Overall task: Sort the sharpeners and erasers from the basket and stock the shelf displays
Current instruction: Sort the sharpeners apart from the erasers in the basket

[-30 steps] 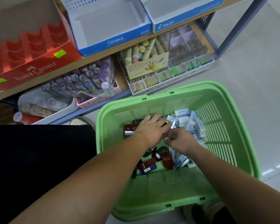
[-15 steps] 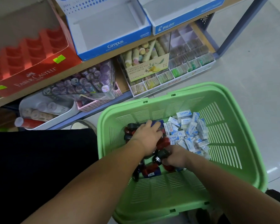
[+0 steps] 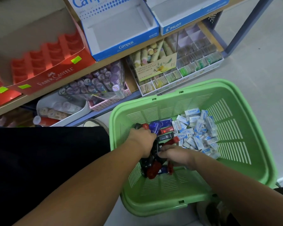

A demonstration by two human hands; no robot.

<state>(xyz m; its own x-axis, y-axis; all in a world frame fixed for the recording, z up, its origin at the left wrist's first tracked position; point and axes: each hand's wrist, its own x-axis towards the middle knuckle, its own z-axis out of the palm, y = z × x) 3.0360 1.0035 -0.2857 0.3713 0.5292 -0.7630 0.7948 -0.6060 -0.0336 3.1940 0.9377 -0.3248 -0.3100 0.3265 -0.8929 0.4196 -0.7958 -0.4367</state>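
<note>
In the green basket [image 3: 203,86], the sharpeners [image 3: 153,171] lie in a line under and between both hands, running away from the person. The left hand [image 3: 143,141] curls its fingers round some. The right hand [image 3: 174,154] has bent fingers; I cannot tell if they hold any. The erasers [image 3: 198,126] lie just right of them.

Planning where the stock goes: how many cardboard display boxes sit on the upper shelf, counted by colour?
Red: 2, Faber-Castell box and red box at the left edge
Blue: 2, Campus box and Pilot box
Total: 4
</note>
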